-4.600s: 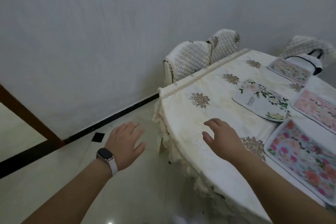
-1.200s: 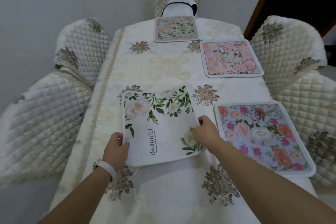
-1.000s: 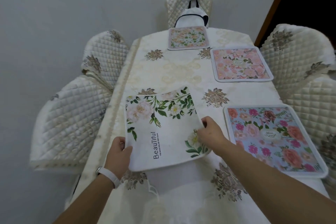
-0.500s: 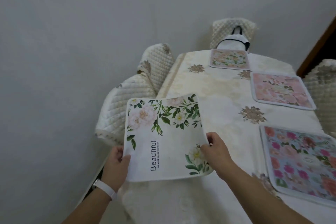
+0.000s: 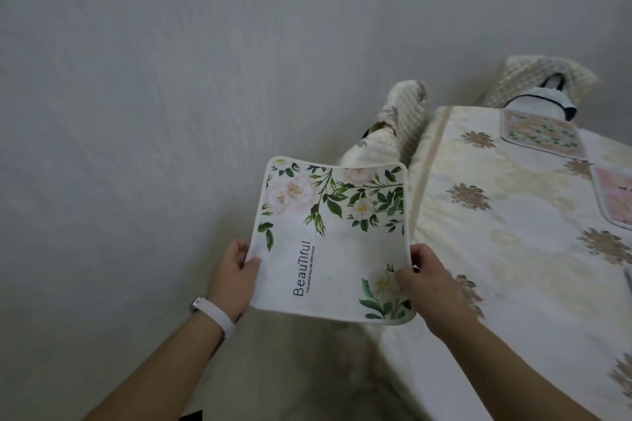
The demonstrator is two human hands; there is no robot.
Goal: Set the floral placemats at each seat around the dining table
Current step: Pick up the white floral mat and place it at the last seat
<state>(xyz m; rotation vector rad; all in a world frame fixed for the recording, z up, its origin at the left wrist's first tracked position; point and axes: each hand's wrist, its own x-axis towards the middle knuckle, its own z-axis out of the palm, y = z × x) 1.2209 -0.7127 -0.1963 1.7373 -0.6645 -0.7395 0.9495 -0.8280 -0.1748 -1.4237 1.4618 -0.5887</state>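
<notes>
1. Head view: both hands hold a white placemat point(image 5: 328, 243) w/ green leaves, pale flowers and "Beautiful" print, up in the air, off the left edge of the dining table point(image 5: 513, 249), in front of the wall.
2. Left hand point(image 5: 234, 275) is clamped on the mat's left edge near its lower corner, thumb on top; fingers hidden under the mat. White wristband point(image 5: 219, 314) on that wrist.
3. Right hand point(image 5: 424, 278) pinches the mat's right edge near the lower corner, thumb on top; other fingers mostly hidden behind it.
4. Mat sags a bit in the middle; its far edge covers part of a quilted chair point(image 5: 400, 120) at the table's left side.
5. Far end of table: a pink-green floral mat point(image 5: 540, 133), a white bag w/ dark handles point(image 5: 547, 101) on the chair behind it.
6. Right edge of table: a pink mat point(image 5: 615, 195), cut off by frame; a 3rd mat's corner barely shows below it, too little to make out.
</notes>
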